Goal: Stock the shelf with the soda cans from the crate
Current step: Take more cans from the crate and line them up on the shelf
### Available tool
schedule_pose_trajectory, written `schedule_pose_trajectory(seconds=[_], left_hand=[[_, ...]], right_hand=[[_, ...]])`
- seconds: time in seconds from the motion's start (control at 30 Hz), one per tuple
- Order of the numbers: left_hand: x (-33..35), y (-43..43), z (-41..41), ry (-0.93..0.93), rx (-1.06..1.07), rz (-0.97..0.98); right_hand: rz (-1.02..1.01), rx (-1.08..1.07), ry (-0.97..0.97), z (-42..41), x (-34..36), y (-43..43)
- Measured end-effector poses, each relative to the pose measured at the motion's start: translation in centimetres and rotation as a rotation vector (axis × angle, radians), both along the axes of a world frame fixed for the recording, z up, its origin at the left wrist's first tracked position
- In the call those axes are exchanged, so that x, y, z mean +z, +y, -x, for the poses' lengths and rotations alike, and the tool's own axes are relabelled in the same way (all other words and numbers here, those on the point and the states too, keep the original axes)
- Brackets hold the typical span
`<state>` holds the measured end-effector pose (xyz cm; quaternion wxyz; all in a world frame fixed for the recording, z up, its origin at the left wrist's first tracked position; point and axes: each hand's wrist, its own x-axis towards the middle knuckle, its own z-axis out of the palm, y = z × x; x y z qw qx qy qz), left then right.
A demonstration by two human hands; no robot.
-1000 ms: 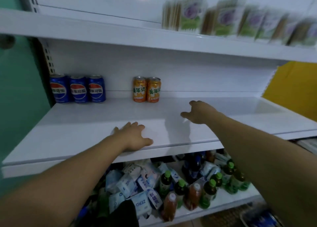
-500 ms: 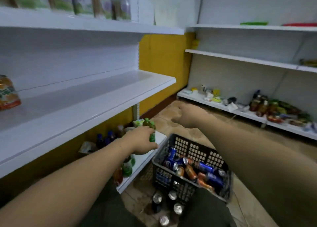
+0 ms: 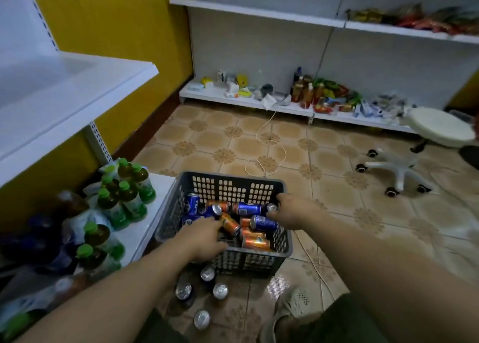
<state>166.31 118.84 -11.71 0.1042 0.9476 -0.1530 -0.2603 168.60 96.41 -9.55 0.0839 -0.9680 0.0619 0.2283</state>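
Both hands, above the crate (image 3: pixel 228 187) half a second before, had dropped into it. Most soda cans (image 3: pixel 255 242) lay on their sides there, pointing every way. The left grip (image 3: pixel 202 239) rested loose-fingered against an orange can (image 3: pixel 230 224) lying on a slant. The right grip (image 3: pixel 293 210) pinched the right end of a blue can (image 3: pixel 248 209) lying crosswise. The shelf (image 3: pixel 64 88) stood up left.

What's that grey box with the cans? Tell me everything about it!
It is a dark grey plastic crate, rectangular, open-topped, its walls full of square holes. It stands upright on the tiled floor beside the bottom shelf. Blue and orange soda cans sit jumbled inside. The left hand and right hand reach over its rim.
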Motion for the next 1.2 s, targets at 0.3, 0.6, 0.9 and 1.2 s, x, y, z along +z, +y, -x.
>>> schedule_pose_trajectory(seconds=[0.3, 0.6, 0.9, 1.2], left_hand=[[-14.7, -3.3, -9.6, 0.218, -0.001, 0.003], [-28.7, -6.1, -15.7, 0.391, -0.033, -0.022], [-34.4, -6.2, -16.7, 0.492, 0.026, 0.076], [-27.1, -5.1, -14.5, 0.448, 0.124, 0.205]], right_hand=[[-0.042, -0.058, 0.217, -8.5, -16.8, -3.3], [-0.21, 0.113, 0.49, -12.5, -33.5, -3.7], [-0.079, 0.399, 0.546, -12.7, -38.6, -3.3], [-0.439, 0.039, 0.099, -11.8, -27.0, -1.5]])
